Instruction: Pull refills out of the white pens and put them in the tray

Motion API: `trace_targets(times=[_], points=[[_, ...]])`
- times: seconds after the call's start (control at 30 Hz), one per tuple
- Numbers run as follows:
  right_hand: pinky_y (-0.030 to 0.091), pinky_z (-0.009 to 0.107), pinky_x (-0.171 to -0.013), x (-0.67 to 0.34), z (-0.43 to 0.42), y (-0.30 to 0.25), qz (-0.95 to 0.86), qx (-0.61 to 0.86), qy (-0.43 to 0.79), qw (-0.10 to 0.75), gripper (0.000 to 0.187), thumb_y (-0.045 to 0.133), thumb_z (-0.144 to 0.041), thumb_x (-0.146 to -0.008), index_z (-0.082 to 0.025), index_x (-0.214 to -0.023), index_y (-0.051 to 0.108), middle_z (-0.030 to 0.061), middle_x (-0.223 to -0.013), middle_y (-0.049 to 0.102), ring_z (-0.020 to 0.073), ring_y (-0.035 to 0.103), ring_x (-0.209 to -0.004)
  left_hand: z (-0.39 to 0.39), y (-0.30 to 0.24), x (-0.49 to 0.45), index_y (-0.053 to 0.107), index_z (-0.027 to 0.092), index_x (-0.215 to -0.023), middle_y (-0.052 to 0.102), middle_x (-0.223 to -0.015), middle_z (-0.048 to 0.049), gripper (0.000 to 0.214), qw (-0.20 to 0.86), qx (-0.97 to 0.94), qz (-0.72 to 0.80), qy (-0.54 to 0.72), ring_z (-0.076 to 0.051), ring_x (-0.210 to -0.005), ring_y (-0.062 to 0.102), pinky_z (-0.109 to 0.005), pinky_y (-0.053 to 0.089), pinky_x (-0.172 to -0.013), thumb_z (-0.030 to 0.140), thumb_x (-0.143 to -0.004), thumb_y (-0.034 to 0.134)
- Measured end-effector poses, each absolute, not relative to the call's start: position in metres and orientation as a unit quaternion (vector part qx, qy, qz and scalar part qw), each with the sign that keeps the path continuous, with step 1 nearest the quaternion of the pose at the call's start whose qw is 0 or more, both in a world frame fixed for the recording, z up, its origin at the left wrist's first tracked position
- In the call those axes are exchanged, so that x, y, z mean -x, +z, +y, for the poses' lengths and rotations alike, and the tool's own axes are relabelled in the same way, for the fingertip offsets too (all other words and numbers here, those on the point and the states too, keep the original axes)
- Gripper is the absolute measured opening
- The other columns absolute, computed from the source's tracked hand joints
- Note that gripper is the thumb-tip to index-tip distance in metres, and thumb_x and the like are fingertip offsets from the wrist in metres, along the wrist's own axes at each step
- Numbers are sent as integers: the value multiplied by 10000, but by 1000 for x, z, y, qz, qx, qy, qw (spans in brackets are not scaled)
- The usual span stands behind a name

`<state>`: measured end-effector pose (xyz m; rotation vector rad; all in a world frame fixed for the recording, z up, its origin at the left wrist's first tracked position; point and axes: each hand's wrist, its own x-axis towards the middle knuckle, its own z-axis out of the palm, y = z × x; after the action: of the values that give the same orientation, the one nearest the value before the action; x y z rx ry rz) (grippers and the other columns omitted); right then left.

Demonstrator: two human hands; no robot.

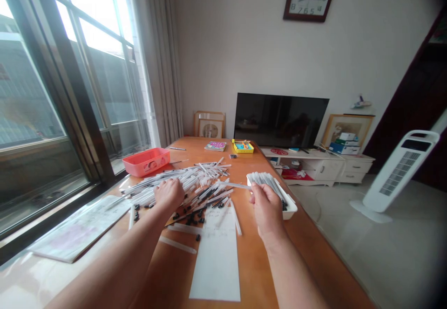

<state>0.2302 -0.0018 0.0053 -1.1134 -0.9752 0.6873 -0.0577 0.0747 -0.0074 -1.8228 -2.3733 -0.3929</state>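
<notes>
My right hand (267, 206) pinches one end of a clear pen barrel (234, 185), which points left over the table. Right beside that hand is a white tray (289, 213) filled with a row of clear pens, some showing dark ends. My left hand (169, 192) is curled down over a pile of loose clear barrels (199, 175), thin dark refills and small black caps (190, 218). Its fingertips are hidden, so whatever they hold cannot be made out. A long white sheet of paper (216, 262) lies between my arms, with pen parts across its far end.
A pink plastic basket (146, 162) stands at the table's left edge, behind a flat booklet (82, 227). Farther back are a small book (215, 146) and a yellow box (243, 147). A window borders the left side; a tower fan (398, 174) stands on the floor at right.
</notes>
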Motion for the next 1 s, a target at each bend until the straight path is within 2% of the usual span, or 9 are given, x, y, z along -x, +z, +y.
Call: trace_targets(times=[0.2,0.3,0.47,0.53,0.77,1.0], points=[[350,262,-509,-231,-2,4,-432,500,316,681,415,621,-555,-851,-208,-645,523,-29,-570,531,124,435,-515,73,0,56,636,187,-1140,595,-1301,-187,362,84,585,-793,-148,-396,-1203,501,-532,410,-929,273,-820,489],[359,265,-536,-230,-2,5,-437,500,293,688,428,611,-550,-862,-207,-625,518,-23,-572,534,127,447,-533,79,-1,45,623,198,-1204,607,-1284,-167,420,100,639,-745,-164,-360,-1189,513,-479,414,-942,217,-815,465],[366,268,-558,-229,-2,8,-431,496,289,696,434,609,-546,-866,-207,-612,511,-20,-573,532,133,461,-552,96,-7,21,673,244,-1163,673,-1213,-94,399,70,727,-667,-147,-264,-1147,572,-358,416,-964,179,-851,432],[362,265,-556,-229,-3,9,-425,499,294,696,433,611,-536,-868,-207,-608,503,-26,-569,522,128,452,-546,104,-9,13,681,255,-1165,677,-1225,-85,396,62,744,-650,-141,-254,-1156,576,-350,408,-977,190,-862,436],[354,263,-546,-227,-3,9,-434,502,280,694,436,584,-529,-891,-210,-609,491,-33,-545,492,127,441,-534,132,-17,-2,698,326,-1172,679,-1232,-98,360,39,765,-632,-117,-319,-1201,539,-489,324,-1042,373,-919,447],[353,259,-529,-227,-3,8,-436,504,285,689,434,593,-537,-887,-214,-618,487,-38,-536,497,128,444,-524,135,-19,0,721,335,-1121,652,-1233,-118,372,22,772,-626,-110,-345,-1188,518,-574,267,-1042,403,-934,407]])
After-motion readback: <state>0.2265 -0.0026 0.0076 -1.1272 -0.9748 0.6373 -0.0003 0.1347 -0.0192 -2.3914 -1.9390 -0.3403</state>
